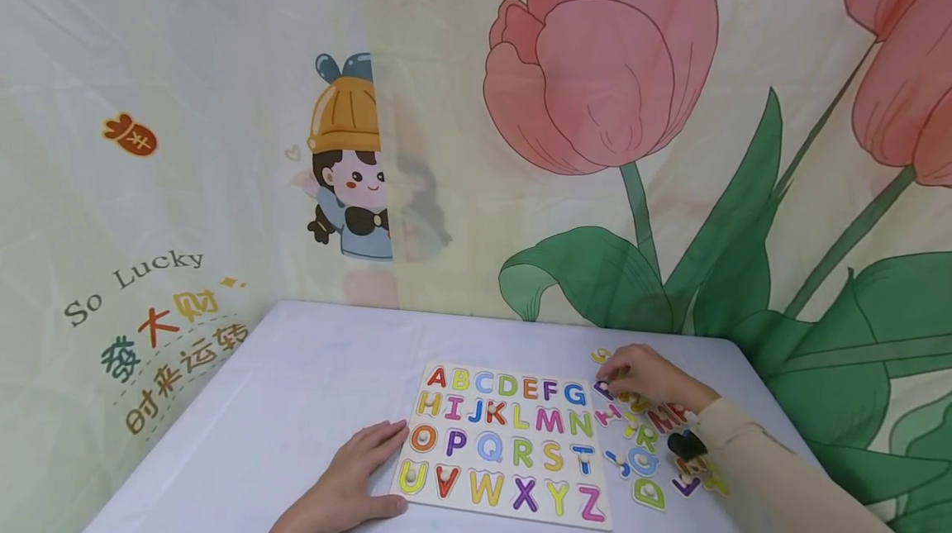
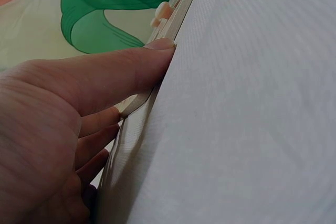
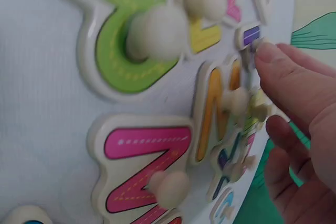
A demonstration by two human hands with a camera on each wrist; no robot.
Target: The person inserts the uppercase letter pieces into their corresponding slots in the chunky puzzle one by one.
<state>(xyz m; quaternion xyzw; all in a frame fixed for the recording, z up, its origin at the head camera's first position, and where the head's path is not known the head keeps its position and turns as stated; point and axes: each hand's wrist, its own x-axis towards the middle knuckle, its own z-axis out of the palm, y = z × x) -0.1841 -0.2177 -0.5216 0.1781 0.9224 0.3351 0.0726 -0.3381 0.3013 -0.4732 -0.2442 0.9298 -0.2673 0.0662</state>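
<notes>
A wooden alphabet board [image 1: 468,463] with coloured letters A to Z lies on the white table. My left hand [image 1: 357,467] rests beside it with fingers extended, fingertips at its left edge; in the left wrist view the thumb [image 2: 121,74] presses along the edge. Right of the board, my right hand [image 1: 649,378] pinches a purple letter piece [image 3: 251,35] by its knob, thumb on the near side. That piece overlaps the table surface in the right wrist view. Several board letters carry knobs, including the orange O [image 1: 423,438] and the red V [image 1: 447,479].
Loose knobbed letter pieces crowd the table right of the board, under and around my right forearm. Among them are a green R [image 1: 645,437], a green D [image 1: 649,493] and a blue J [image 1: 617,463]. A printed curtain [image 1: 446,285] hangs behind the table.
</notes>
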